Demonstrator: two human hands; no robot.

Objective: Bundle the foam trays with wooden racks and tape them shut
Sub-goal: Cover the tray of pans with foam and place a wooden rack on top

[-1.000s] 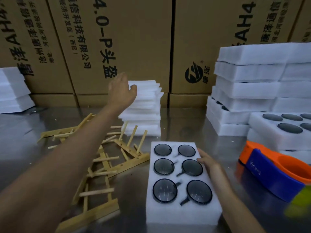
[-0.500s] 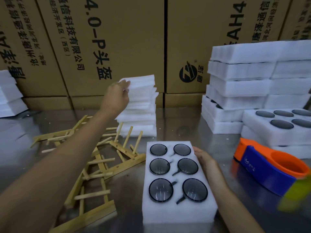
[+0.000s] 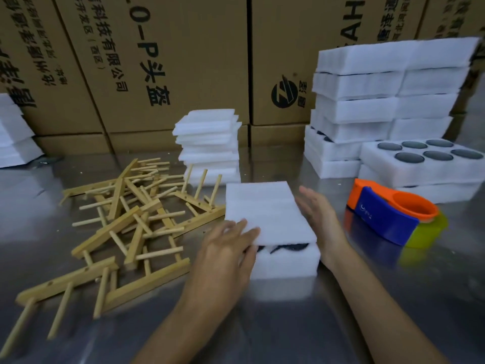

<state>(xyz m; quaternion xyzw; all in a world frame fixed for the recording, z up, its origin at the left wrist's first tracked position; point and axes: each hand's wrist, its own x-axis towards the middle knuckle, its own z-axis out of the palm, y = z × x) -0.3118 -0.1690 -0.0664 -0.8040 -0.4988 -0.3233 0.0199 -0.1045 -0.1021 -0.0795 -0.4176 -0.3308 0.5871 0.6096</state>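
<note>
A white foam tray point(image 3: 286, 261) with dark round items lies in front of me on the steel table. A thin white foam sheet point(image 3: 265, 211) covers its top, with a dark gap showing at the near edge. My left hand point(image 3: 228, 248) holds the sheet's near left corner, fingers on top. My right hand point(image 3: 319, 214) rests with straight fingers against the tray's right side. A loose pile of wooden racks point(image 3: 131, 219) lies to the left. An orange and blue tape dispenser point(image 3: 388, 216) sits to the right.
A stack of thin foam sheets point(image 3: 210, 143) stands behind the tray. Stacked foam trays point(image 3: 380, 106) rise at the back right, one open-topped tray point(image 3: 420, 164) in front. Cardboard boxes point(image 3: 170, 61) wall off the back. More foam point(image 3: 13, 135) sits far left.
My left hand took a foam sheet from the back stack and brought it down over the tray, hiding the round items. My right hand stayed at the tray's right side.
</note>
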